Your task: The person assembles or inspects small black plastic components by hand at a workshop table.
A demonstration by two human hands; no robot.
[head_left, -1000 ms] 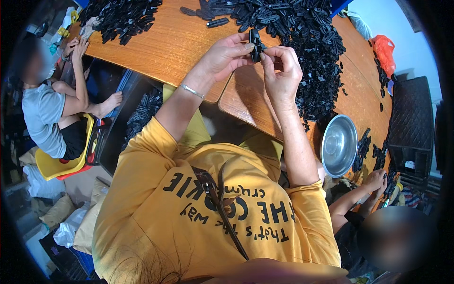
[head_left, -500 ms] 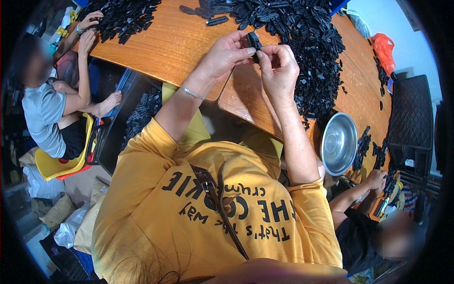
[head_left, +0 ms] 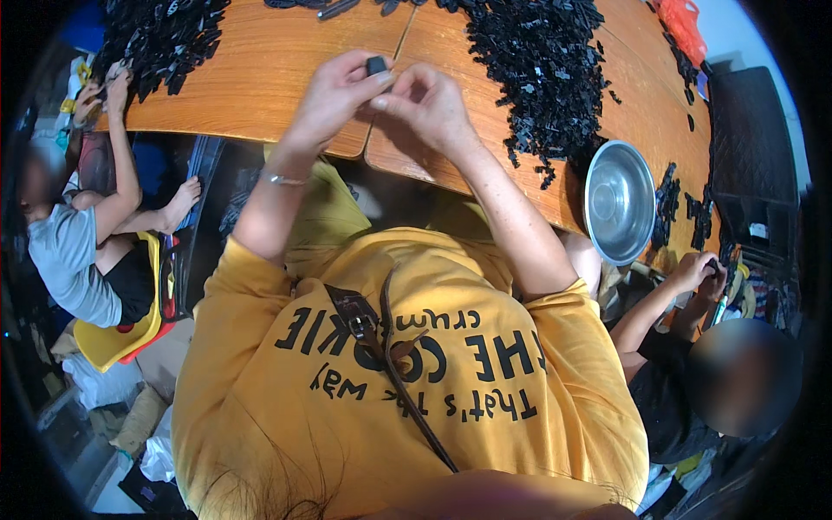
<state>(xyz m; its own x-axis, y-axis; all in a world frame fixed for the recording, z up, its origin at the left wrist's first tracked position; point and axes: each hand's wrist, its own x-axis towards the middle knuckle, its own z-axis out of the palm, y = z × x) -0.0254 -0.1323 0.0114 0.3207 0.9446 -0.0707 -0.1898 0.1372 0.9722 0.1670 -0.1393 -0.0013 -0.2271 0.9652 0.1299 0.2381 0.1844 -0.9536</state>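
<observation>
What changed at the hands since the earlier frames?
The left hand and right hand moved left over the table, away from the black pile. The right fingertips came off the visible end of the black part; whether they pinch anything is unclear. Same: left grip on the part; pile and bowl in place.

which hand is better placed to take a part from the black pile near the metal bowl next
Probably the right hand: it is nearer the black pile, while the left hand is farther off and holds a dark piece.
</observation>
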